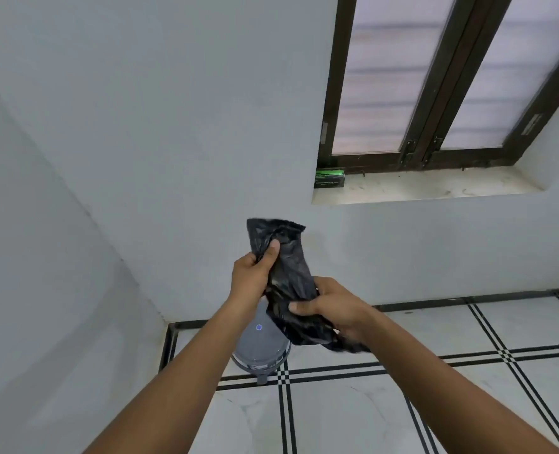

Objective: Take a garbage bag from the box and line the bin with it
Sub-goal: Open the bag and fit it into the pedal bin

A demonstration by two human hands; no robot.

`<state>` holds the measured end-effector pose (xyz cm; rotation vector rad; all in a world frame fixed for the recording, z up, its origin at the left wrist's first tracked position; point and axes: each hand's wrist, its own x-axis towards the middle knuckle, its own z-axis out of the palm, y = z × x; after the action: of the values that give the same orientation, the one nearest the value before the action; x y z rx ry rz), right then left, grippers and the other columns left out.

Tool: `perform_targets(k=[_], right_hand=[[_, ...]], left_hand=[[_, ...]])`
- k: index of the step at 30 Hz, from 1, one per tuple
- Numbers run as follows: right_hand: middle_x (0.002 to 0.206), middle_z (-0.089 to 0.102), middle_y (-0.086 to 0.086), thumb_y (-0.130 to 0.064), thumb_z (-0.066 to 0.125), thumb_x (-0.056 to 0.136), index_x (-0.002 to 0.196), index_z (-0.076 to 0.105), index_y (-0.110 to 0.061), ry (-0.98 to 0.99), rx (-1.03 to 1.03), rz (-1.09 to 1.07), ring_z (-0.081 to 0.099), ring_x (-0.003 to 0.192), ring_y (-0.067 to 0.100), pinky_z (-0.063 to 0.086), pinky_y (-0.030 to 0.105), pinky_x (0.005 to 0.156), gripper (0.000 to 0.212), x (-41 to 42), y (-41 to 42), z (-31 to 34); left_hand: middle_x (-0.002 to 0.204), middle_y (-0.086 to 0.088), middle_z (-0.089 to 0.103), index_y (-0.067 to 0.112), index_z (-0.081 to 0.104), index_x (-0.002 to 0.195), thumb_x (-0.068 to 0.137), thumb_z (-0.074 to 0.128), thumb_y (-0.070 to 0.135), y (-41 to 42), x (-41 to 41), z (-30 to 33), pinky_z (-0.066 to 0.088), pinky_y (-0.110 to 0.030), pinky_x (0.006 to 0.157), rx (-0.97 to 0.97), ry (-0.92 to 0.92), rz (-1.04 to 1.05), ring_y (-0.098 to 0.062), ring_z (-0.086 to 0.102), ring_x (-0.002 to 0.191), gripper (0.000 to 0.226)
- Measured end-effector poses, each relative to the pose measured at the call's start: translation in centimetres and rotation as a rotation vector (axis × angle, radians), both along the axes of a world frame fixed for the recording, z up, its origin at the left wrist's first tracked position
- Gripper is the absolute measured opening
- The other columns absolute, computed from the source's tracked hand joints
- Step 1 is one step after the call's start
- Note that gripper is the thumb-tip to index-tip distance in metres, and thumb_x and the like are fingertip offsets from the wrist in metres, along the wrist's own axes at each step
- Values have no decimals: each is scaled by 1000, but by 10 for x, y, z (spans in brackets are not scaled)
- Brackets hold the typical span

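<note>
Crumpled black garbage bag (291, 273) above grey bin (260, 350); green box (330, 178) on sill.

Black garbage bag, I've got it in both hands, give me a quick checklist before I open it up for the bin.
1. Bag out of the green box on the window sill: ok.
2. Left hand grips the crumpled black plastic garbage bag near its top: ok.
3. Right hand grips it lower down: ok.
4. Bag mouth found and opened: not ok, still bunched.
5. Grey round bin on the floor below the hands: ok.
6. Bin lid open: cannot tell, partly hidden.
</note>
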<state>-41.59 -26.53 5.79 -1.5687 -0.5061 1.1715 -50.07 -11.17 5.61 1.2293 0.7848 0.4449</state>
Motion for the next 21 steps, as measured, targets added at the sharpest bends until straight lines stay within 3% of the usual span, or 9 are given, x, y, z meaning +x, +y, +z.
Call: perform_targets(k=[3,6,8,10,12,14,17,19,21], right_hand=[[110,78,20,-5,69,95,119,71,2,192,79,-356,77,98,34,63,40,77,25,-8,24,1],[113,77,17,-17,71,96,118,71,-4,240,81,-532,76,97,34,63,42,77,26,-9,48,7],[119,76,10,-35,75,93,119,71,-11,214,73,-477,74,103,28,62,42,84,36,-12,54,10],[118,77,3,-52,79,84,123,70,-20,146,-7,-235,73,108,25,61,41,91,51,-18,50,12],[120,77,1,-43,88,78,132,61,-25,93,-115,5,75,107,24,61,41,90,62,-27,46,8],[119,77,5,-20,87,80,135,57,-21,60,-193,87,76,106,24,61,43,92,63,-34,47,-3],[113,77,11,-8,77,87,126,67,-11,95,-128,-29,74,105,27,58,51,97,40,-38,56,-13],[112,76,16,-8,75,89,126,63,-8,110,-73,-212,76,102,31,60,50,94,39,-38,62,-18],[113,72,15,-15,78,86,126,54,-16,19,-108,-368,75,99,31,61,49,91,46,-38,66,-25]], left_hand=[[120,-7,77,14,68,127,79,81,57,17,-27,-1,58,-43,99,-91,101,-448,-25,72,114,66],[119,-11,77,6,71,126,86,84,21,19,-54,-15,56,-38,103,-5,225,-762,-27,73,114,44],[112,-7,80,8,75,119,84,86,21,22,-62,-23,57,-38,102,51,246,-620,-24,75,107,39],[107,-8,81,9,77,114,85,85,28,26,-64,-26,59,-40,98,28,189,-426,-25,77,103,35],[106,-10,81,10,77,112,87,82,35,32,-63,-22,60,-40,95,17,150,-288,-25,78,99,35],[109,-8,80,10,76,115,84,82,44,37,-64,-19,61,-41,96,-35,149,-177,-23,78,98,46],[114,-8,79,13,72,122,78,86,52,39,-76,-14,59,-43,98,-158,187,-289,-24,77,104,60],[116,-10,78,11,70,127,79,90,35,37,-89,-17,60,-42,94,-226,246,-492,-25,76,105,57],[111,-12,79,3,70,124,83,84,8,32,-97,-20,63,-33,78,-302,226,-494,-20,77,94,44]])
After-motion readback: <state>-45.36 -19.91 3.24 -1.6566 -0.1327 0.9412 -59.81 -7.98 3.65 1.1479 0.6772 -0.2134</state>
